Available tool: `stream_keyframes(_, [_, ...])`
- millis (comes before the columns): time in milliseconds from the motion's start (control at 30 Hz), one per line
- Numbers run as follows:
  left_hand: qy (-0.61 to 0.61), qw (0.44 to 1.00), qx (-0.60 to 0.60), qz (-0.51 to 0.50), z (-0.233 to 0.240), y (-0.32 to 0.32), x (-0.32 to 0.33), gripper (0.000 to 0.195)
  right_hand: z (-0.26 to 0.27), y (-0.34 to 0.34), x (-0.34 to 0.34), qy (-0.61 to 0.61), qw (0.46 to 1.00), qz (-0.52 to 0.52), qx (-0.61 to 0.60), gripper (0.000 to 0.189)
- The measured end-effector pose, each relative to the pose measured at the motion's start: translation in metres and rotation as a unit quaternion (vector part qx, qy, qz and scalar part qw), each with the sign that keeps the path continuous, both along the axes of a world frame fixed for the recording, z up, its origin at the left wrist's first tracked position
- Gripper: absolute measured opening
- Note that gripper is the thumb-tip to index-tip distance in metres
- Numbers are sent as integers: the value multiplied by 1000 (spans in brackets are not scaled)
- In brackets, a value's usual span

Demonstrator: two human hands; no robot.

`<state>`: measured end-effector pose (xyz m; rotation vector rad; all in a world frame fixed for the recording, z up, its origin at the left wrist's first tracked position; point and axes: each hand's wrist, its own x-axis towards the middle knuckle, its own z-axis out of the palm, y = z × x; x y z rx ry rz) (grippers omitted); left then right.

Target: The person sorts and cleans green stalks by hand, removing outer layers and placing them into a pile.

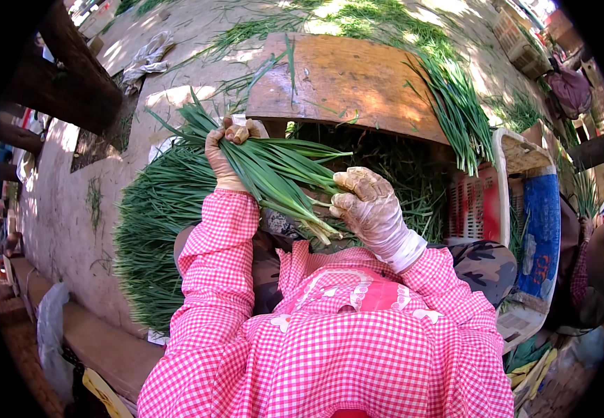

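My left hand [230, 149] is closed around a bunch of garlic chives [275, 175], with the leaf tips out past my fist at upper left. The pale stem ends point to the lower right, some hanging lower than others. Soiled coverings wrap the fingertips of this hand. My right hand [372, 209], in a thin dirty white glove, has its fingers curled on stems at the bunch's right end. Beside my left arm lies a big pile of chives [160, 235], leaves fanned to the left. Another bunch [453, 104] rests on the right end of a wooden board [343, 78].
A white plastic crate [500, 183] with a blue panel stands at my right. Loose leaves [422, 204] lie beneath the board, and cut greens [375, 15] litter the concrete floor beyond. Thick wooden posts [72, 78] rise at upper left. A person [589, 271] is at far right.
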<state>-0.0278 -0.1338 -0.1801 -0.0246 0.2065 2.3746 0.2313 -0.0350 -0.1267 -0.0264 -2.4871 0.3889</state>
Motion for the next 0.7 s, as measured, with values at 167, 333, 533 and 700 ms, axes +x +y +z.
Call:
stream_keyframes(167, [9, 999, -20, 25, 1, -4, -3, 27, -9, 15, 15, -31, 994, -60, -83, 20])
stream_keyframes(333, [-14, 999, -39, 25, 5, 1, 2, 25, -16, 39, 31, -21, 953, -155, -258, 15])
stream_keyframes(533, [-49, 996, -76, 17, 6, 9, 13, 19, 16, 8, 4, -70, 979, -43, -188, 39])
stream_keyframes(700, [-19, 987, -159, 31, -2, 14, 14, 14, -15, 39, 14, -245, 936, -190, -166, 27])
